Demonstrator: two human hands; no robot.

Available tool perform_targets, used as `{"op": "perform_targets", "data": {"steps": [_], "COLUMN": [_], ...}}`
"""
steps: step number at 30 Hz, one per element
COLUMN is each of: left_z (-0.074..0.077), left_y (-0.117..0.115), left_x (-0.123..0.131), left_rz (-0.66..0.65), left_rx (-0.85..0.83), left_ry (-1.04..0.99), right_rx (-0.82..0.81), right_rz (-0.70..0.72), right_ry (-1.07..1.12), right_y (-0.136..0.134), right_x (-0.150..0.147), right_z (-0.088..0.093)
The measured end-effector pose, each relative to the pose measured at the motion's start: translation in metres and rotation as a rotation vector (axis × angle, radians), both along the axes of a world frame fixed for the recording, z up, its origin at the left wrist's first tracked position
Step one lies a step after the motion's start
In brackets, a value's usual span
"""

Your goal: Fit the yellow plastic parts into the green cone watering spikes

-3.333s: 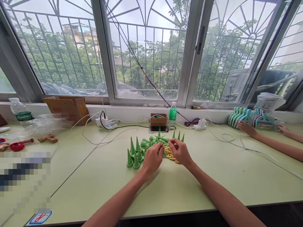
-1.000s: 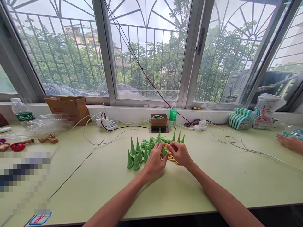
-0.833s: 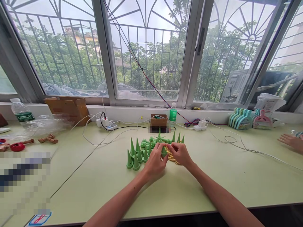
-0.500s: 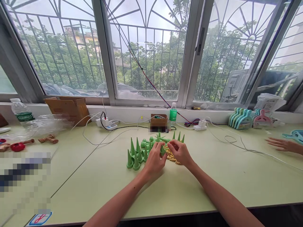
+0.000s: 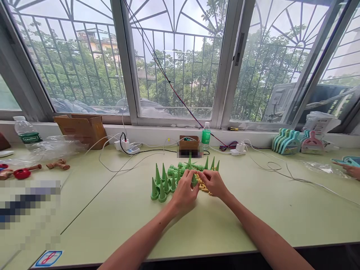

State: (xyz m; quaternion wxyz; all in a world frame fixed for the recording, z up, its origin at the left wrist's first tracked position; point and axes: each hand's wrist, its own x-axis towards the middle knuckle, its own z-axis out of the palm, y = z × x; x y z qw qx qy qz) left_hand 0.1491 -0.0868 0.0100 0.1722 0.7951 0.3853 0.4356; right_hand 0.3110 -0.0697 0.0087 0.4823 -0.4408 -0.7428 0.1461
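My left hand (image 5: 185, 187) is closed around a green plastic spike (image 5: 194, 180), part of which shows between its fingers and thumb. My right hand (image 5: 214, 182) pinches with thumb and forefinger right against the left fingertips; whatever it holds is too small or hidden to make out. Left of my hands, several green cone-shaped spikes (image 5: 162, 193) stand point up on round ribbed bases. More green ribbed parts (image 5: 172, 170) lie behind them. Small yellow pegs (image 5: 203, 186) are heaped under and beside my right hand. A few more green spikes (image 5: 206, 163) rise behind that hand.
Behind the parts stand a small brown box (image 5: 189, 141) and a green-labelled bottle (image 5: 206, 135). White cables (image 5: 278, 168) cross the table. Teal and pink plastic pieces (image 5: 287, 142) stand at right, near another person's hand (image 5: 353, 171). A cardboard box (image 5: 81, 131) sits at left.
My right hand has moved slightly left, its fingertips now meeting the left hand's. At the far right, the other person's hand has drawn back to the right, and clear plastic film now shows there.
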Motion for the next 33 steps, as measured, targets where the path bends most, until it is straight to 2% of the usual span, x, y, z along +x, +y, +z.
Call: {"op": "perform_targets", "data": {"steps": [7,14,33], "left_z": [0.0002,-0.0016,-0.0002], "left_y": [0.0011,0.0038,0.0056], "left_x": [0.0001,-0.0011,-0.0007], "left_rz": [0.018,0.059,0.104], "left_rx": [-0.013,-0.025,-0.037], "left_ry": [0.008,0.025,-0.007], "right_rx": [-0.001,-0.061,-0.062], "right_rz": [-0.009,0.122,0.146], "right_ry": [0.000,0.046,0.079], "right_y": [-0.0004,-0.0045,0.0001], "right_x": [-0.0007,0.0005,0.0018], "right_z": [-0.0001,0.0016,-0.0025]}}
